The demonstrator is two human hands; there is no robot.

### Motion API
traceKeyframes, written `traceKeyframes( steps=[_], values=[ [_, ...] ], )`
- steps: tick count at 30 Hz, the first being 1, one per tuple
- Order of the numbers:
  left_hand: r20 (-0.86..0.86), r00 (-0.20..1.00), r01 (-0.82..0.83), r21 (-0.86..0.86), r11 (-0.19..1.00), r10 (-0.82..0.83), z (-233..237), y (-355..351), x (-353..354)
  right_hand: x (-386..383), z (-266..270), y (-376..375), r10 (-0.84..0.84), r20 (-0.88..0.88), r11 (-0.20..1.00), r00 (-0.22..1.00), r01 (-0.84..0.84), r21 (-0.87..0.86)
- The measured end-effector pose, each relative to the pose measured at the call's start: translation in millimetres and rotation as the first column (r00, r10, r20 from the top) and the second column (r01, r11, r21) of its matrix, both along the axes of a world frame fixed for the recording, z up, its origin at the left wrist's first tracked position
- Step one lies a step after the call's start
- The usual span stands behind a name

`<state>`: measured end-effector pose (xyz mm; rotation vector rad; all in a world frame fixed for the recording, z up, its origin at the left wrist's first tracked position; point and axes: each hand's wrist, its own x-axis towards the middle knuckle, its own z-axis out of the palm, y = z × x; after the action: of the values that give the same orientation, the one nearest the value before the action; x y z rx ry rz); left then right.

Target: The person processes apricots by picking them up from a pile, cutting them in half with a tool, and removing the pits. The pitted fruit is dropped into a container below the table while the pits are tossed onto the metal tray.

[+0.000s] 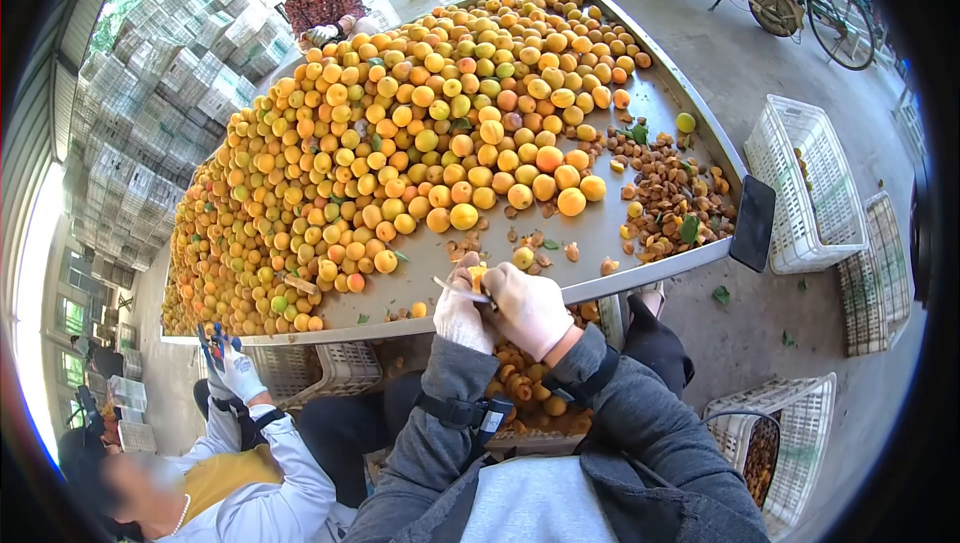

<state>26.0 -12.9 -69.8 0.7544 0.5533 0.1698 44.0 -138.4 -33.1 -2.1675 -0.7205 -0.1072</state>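
Note:
My left hand (462,317), in a pale glove, is closed around an apricot (477,277) at the near edge of the table. Right beside it, my gloved right hand (528,309) is closed too, on what looks like a small knife. Its thin pale blade (462,290) crosses in front of the left fingers, by the fruit. The handle is hidden in the glove. Below both hands a crate of halved apricots (518,383) stands near my legs. Just past my fingers, a single apricot (523,258) lies on the metal table (430,251).
A large heap of apricots (400,143) covers much of the table. Pits and scraps (672,188) pile up at its right, near a phone (752,224) on the rim. White crates (808,183) stand rightward. One co-worker (240,473) sits at left, another (322,1) across.

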Motion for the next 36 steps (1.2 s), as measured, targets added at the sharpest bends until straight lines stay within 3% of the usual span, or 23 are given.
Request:
traceKeyframes(
  steps=[2, 3, 4, 6, 8, 9, 10, 12, 15, 16, 17, 18, 20, 21, 23, 26, 28, 29, 30, 31, 32, 34, 36],
  values=[
    [-0.047, 0.999, 0.014, -0.094, 0.995, -0.018, -9, 12, 5, -2, -4, 0, -0.065, 0.021, 0.997, 0.998, 0.064, 0.048],
    [-0.011, 0.999, -0.043, -0.153, 0.987, 0.042, 0, 9, 6, 1, 0, -4, -0.13, -0.064, 0.952, 0.989, 0.143, 0.272],
    [0.023, 0.994, -0.102, -0.214, 0.972, 0.109, 12, 7, 4, 12, 5, -7, -0.253, -0.082, 0.945, 0.964, 0.265, 0.192],
    [0.07, 0.994, -0.062, -0.28, 0.958, 0.084, 38, 5, -9, 30, 12, -23, -0.277, -0.102, 0.932, 0.955, 0.293, 0.215],
    [0.101, 0.972, 0.229, -0.193, 0.954, -0.213, 46, 4, -28, 42, 5, -35, -0.304, -0.134, 0.873, 0.943, 0.333, 0.358],
    [0.024, 0.945, 0.325, -0.117, 0.938, -0.325, 45, 5, -37, 43, 10, -41, -0.269, -0.345, 0.837, 0.899, 0.396, 0.378],
    [-0.03, 0.925, 0.381, 0.086, 0.921, -0.38, 45, -1, -45, 46, 7, -41, -0.208, -0.402, 0.76, 0.892, 0.406, 0.507],
    [-0.054, 0.832, 0.494, 0.525, 0.693, -0.552, 51, 20, -46, 40, 24, -51, -0.154, -0.481, 0.704, 0.863, 0.437, 0.56],
    [-0.212, 0.902, 0.354, 0.862, 0.364, -0.375, 89, 32, 5, 38, 33, -57, -0.135, -0.575, 0.661, 0.807, 0.505, 0.554],
    [-0.212, 0.929, 0.292, 0.924, 0.246, -0.303, 78, 40, 29, 40, 30, -57, -0.14, -0.571, 0.658, 0.809, 0.507, 0.557],
    [-0.284, 0.917, 0.32, 0.943, 0.093, -0.279, 66, 53, 53, 40, 23, -56, -0.141, -0.53, 0.66, 0.836, 0.478, 0.579],
    [-0.32, 0.925, 0.285, 0.941, -0.184, -0.203, 55, 59, 76, 40, 18, -57, -0.144, -0.49, 0.661, 0.86, 0.452, 0.599],
    [-0.447, 0.887, 0.361, 0.828, -0.429, -0.115, 24, 69, 109, 39, 21, -55, -0.155, -0.5, 0.642, 0.852, 0.472, 0.604],
    [-0.445, 0.886, 0.354, 0.829, -0.434, -0.128, 16, 67, 116, 41, 16, -55, -0.173, -0.461, 0.681, 0.87, 0.444, 0.583],
    [-0.542, 0.839, 0.399, 0.682, -0.614, -0.057, 1, 64, 125, 42, 13, -54, -0.178, -0.423, 0.715, 0.889, 0.412, 0.565],
    [-0.623, 0.78, 0.505, 0.58, -0.639, 0.051, 3, 57, 130, 41, 22, -51, -0.122, -0.521, 0.719, 0.845, 0.437, 0.54],
    [-0.649, 0.76, 0.528, 0.6, -0.601, 0.02, 9, 58, 123, 41, 15, -48, -0.026, -0.577, 0.682, 0.816, 0.437, 0.586],
    [-0.542, 0.785, 0.527, 0.839, -0.135, -0.299, -2, 69, 118, 39, 13, -46, -0.013, -0.572, 0.699, 0.82, 0.416, 0.581],
    [-0.277, 0.817, 0.5, 0.778, 0.381, -0.506, -8, 76, 110, 38, 14, -45, 0.0, -0.567, 0.714, 0.823, 0.397, 0.577],
    [-0.096, 0.865, 0.48, 0.44, 0.759, -0.492, 3, 65, 92, 36, 23, -47, -0.008, -0.537, 0.811, 0.843, 0.32, 0.49],
    [-0.097, 0.865, 0.48, 0.442, 0.758, -0.492, 15, 56, 78, 33, 23, -44, -0.007, -0.537, 0.81, 0.843, 0.32, 0.492],
    [0.082, 0.831, 0.494, 0.346, 0.797, -0.55, 32, 43, 53, 25, 21, -36, 0.081, -0.392, 0.815, 0.916, 0.165, 0.555],
    [0.089, 0.813, 0.486, 0.443, 0.754, -0.576, 33, 34, 37, 23, 10, -26, 0.108, -0.295, 0.833, 0.949, 0.075, 0.548]
  ],
)
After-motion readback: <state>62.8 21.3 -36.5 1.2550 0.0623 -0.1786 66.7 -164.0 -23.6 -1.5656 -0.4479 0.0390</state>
